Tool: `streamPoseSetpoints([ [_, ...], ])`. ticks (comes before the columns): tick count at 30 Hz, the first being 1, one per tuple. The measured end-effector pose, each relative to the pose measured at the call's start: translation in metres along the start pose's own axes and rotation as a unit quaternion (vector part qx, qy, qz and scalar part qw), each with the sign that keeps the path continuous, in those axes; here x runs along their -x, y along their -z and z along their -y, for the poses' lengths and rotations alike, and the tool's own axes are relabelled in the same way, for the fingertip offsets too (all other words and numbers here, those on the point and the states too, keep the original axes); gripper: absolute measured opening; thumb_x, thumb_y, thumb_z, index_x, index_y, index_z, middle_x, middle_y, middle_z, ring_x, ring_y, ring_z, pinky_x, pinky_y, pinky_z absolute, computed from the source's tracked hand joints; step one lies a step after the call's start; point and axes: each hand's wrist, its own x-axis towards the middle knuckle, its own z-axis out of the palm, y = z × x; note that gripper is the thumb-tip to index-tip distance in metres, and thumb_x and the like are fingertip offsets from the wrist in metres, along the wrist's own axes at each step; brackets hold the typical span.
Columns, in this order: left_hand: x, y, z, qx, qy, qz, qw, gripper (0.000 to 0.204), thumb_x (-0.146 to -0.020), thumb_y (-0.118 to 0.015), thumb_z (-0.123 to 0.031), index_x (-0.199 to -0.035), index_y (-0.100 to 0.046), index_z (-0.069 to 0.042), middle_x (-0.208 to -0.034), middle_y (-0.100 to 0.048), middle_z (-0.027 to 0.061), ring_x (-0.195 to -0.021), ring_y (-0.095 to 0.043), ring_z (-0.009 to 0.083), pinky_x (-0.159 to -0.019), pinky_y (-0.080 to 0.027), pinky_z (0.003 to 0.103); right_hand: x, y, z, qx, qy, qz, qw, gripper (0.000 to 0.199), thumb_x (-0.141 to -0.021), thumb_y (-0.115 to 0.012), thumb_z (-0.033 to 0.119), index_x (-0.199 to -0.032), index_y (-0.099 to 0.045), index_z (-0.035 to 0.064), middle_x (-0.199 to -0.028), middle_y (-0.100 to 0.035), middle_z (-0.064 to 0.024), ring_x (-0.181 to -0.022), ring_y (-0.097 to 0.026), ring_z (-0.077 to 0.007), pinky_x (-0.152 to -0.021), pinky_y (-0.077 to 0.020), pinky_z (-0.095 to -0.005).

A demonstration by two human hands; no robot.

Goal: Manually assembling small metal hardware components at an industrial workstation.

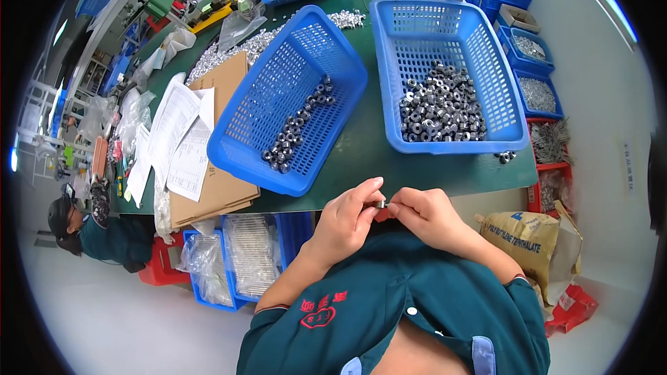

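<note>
Metal nut point(380, 203), small, is sitting pinched between both hands at the table's near edge. Left hand point(345, 221) is gripping it w/ thumb & fingertips; right hand point(424, 213) is closing on it from the other side, fingers curled. Beyond, green table point(365, 142) is carrying two blue baskets: left basket point(278, 83), tilted, w/ a few nuts; right basket point(479, 55) w/ a big heap. Papers point(179, 135) are lying on cardboard at far left.
</note>
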Motion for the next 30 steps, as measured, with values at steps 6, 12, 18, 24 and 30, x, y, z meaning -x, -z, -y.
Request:
streamPoseSetpoints([
  [6,-0.019,0.008,-0.011,-0.033,-0.014,0.06,0.998,0.054,-0.08,-0.063,0.013,-0.131,-0.052,0.0,-0.097,-0.067,0.0142,-0.086,-0.069,0.0253,-0.076,-0.057,0.034,0.001,0.014,0.008,0.401,0.283,-0.07,0.869,0.008,-0.077,-0.065,0.012,-0.078,-0.057,0.0096,-0.06,-0.053,-0.0019,-0.056,-0.057,-0.0191,-0.053,-0.0442,-0.0345],
  [12,-0.07,0.009,-0.029,-0.101,-0.099,0.126,0.982,0.048,-0.077,-0.064,0.01,-0.124,-0.057,-0.001,-0.095,-0.066,0.0162,-0.086,-0.067,0.0324,-0.075,-0.054,0.04,0.0,0.041,0.002,0.41,0.301,-0.166,0.845,0.015,-0.077,-0.068,0.013,-0.09,-0.062,0.0071,-0.062,-0.053,-0.0019,-0.055,-0.055,-0.0203,-0.053,-0.0431,-0.0346],
  [18,-0.158,-0.02,0.005,-0.167,-0.114,0.139,0.969,0.016,-0.077,-0.059,0.005,-0.091,-0.063,-0.001,-0.088,-0.063,0.0169,-0.085,-0.063,0.0379,-0.074,-0.052,0.043,0.016,0.046,-0.016,0.248,0.227,-0.239,0.911,0.007,-0.085,-0.067,0.003,-0.088,-0.061,0.002,-0.071,-0.063,-0.013,-0.061,-0.063,-0.0312,-0.058,-0.0502,-0.0396],
  [24,-0.226,-0.103,0.054,-0.3,-0.092,0.27,0.91,0.014,-0.072,-0.059,-0.001,-0.083,-0.068,-0.002,-0.089,-0.067,0.0205,-0.089,-0.067,0.0399,-0.076,-0.055,0.048,0.039,0.035,-0.036,0.226,0.157,-0.201,0.94,0.006,-0.085,-0.068,0.003,-0.085,-0.062,0.0031,-0.066,-0.06,-0.013,-0.058,-0.061,-0.0314,-0.056,-0.0486,-0.0386],
  [30,-0.213,-0.093,0.054,-0.294,-0.094,0.229,0.923,0.019,-0.074,-0.06,-0.001,-0.089,-0.07,-0.006,-0.091,-0.066,0.0152,-0.089,-0.067,0.0342,-0.074,-0.055,0.044,0.042,0.036,-0.041,0.2,0.131,-0.201,0.95,0.006,-0.086,-0.067,0.003,-0.084,-0.061,0.0024,-0.064,-0.058,-0.0124,-0.057,-0.06,-0.0301,-0.055,-0.047,-0.0372],
])
